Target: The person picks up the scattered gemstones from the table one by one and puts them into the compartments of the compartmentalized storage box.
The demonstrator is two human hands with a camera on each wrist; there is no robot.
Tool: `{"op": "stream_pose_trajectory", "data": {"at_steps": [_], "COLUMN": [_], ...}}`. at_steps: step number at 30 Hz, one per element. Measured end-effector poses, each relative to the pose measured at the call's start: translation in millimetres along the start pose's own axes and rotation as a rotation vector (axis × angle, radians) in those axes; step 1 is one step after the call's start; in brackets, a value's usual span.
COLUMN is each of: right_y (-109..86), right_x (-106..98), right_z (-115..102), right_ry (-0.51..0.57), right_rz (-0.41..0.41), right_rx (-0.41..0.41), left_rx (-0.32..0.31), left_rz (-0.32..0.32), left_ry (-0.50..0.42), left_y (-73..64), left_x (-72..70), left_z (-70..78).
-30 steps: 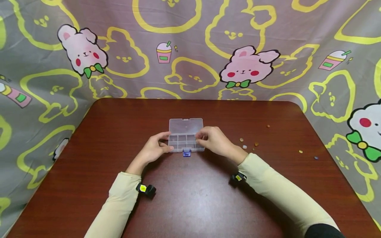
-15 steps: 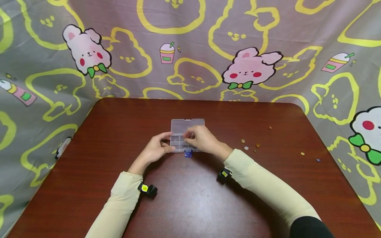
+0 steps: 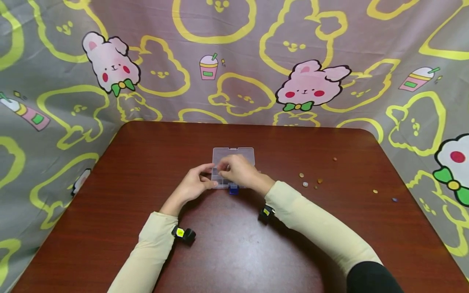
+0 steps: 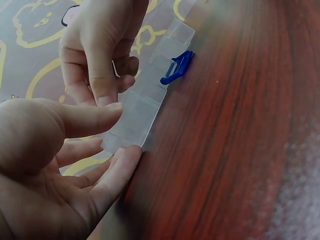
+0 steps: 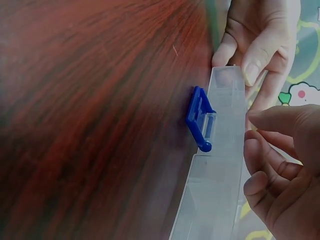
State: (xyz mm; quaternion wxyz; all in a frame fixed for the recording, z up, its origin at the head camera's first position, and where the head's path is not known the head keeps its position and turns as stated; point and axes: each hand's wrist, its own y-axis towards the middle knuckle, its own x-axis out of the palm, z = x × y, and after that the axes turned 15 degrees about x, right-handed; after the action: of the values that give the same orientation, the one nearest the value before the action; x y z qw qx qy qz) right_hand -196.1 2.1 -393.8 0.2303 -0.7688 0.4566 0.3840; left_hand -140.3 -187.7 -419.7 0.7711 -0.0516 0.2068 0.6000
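A clear plastic compartment box [image 3: 217, 179] with a blue latch [image 3: 233, 190] stands on the table, its lid [image 3: 223, 154] raised at the back. My left hand [image 3: 194, 181] grips the box's left end, thumb on the near side and fingers around the far side and bottom edge. Over the left compartments is my right hand [image 3: 239, 169], thumb and forefinger brought together. In the right wrist view a small reddish piece [image 5: 248, 123] shows between those fingertips, mostly hidden. The right hand covers much of the box's middle and right compartments.
Several small button-like or stone-like pieces lie right of the box: a tan one [image 3: 301, 175], a white one [image 3: 305, 184], a brown one [image 3: 320, 181], a yellow one [image 3: 375, 191] and a blue one [image 3: 394, 200]. A patterned curtain [image 3: 242, 97] hangs behind the table.
My right hand has moved left from the box's right end to its left compartments, fingertips kept together. The left hand stays on the box's left end. The head view has shifted slightly.
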Motion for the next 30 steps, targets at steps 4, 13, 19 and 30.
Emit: {"op": "stream_pose_trajectory", "data": {"at_steps": [4,13,19,30], "right_y": [1.4,3.2,4.5,6.9], "right_x": [1.5,2.1,2.1,2.8], "right_z": [-0.4,-2.9,-4.1,-3.8], "right_ry": [-0.007,-0.022,-0.032,-0.036], "right_rz": [0.003,-0.012,-0.008,-0.017], "right_rx": [-0.006,0.001,0.013,0.032], "left_rx": [0.005,0.007,0.003,0.004], "left_rz": [0.006,0.005,0.003,0.006], "left_ry": [-0.009,-0.002,0.010,0.012], "left_y": [0.3,0.1,-0.5,-1.0], "left_x": [1.2,0.7,0.1,0.6], "left_z": [-0.2,-0.7,0.7,4.0]}}
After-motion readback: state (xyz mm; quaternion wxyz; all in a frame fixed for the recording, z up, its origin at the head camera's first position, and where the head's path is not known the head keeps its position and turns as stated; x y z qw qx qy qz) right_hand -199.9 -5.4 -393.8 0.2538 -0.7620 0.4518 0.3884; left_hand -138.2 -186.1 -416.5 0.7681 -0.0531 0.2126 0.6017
